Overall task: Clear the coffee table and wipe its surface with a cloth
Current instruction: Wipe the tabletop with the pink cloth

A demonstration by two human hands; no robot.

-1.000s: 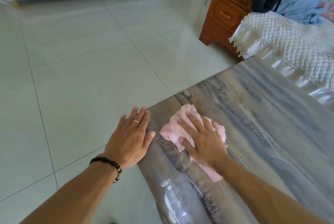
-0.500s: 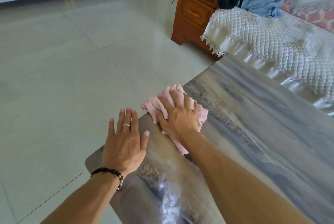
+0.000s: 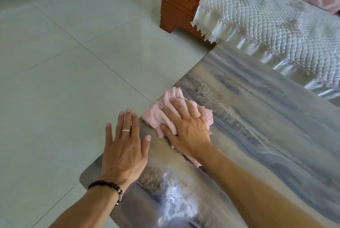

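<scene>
1. The cloth (image 3: 166, 115) was a pale pink, fluffy piece of fabric, crumpled into soft folds rather than spread flat.
2. It lay on the coffee table (image 3: 257, 117), whose glossy top showed grey, blue and tan streaks with a bright glare patch near the person.
3. The bunched cloth ran longest from the table's left edge diagonally back toward the person's right forearm; one rumpled end stuck up at the far side and a thin tail showed beside the wrist.
4. Its left end sat right at the table's edge, next to the pale tiled floor (image 3: 64, 80).
5. The right hand (image 3: 185, 128) lay palm down on the cloth with fingers spread, pressing it to the tabletop and covering its middle; pink fabric showed past the fingertips and on both sides.
6. The left hand (image 3: 125, 147) lay open and flat near the table's rounded near corner, gripping nothing, its fingers reaching past the edge over the floor.
7. The left thumb was just beside the cloth, apart from it.
8. That hand wore a ring (image 3: 126, 130), and a dark beaded bracelet (image 3: 106, 187) circled the wrist.
</scene>
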